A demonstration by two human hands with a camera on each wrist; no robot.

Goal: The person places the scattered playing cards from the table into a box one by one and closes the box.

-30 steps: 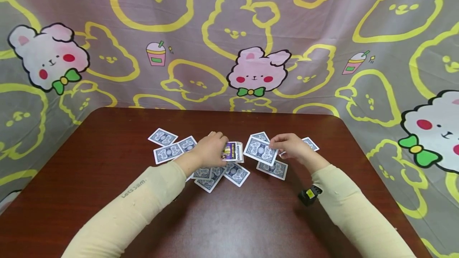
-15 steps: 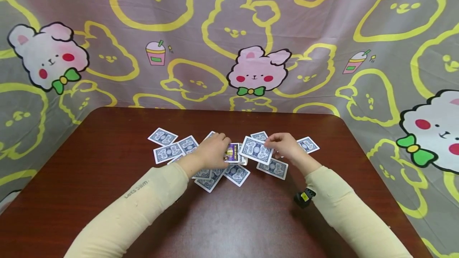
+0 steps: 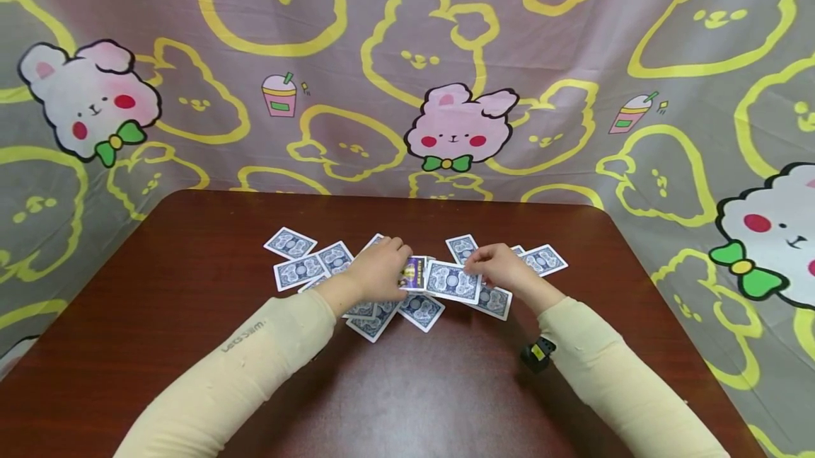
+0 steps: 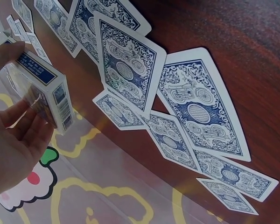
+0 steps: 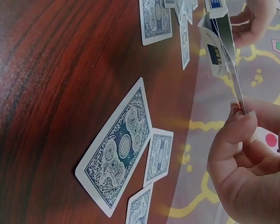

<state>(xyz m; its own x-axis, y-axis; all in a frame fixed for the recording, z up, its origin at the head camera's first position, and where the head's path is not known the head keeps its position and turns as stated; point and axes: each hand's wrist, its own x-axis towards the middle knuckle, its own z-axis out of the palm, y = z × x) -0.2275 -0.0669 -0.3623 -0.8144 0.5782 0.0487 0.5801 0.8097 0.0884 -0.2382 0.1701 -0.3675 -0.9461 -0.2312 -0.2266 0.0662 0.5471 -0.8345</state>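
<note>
My left hand grips a playing card box over the scattered cards, its open end turned to the right. In the left wrist view the thumb lies on the box's narrow side and the fingers curl under it. My right hand pinches one playing card by its right end, between thumb and forefinger, blue back up. The card's far end is right at the box's mouth. In the right wrist view the card appears edge-on beside the raised box flap, with dark space inside the box.
Several blue-backed cards lie face down on the dark wooden table, overlapping under and left of the box. More cards lie around my right hand. A patterned cloth hangs behind the table.
My right hand has moved left and slightly nearer, bringing the card's end to the box's mouth and turning the card straighter. My left hand has shifted only slightly, still gripping the box.
</note>
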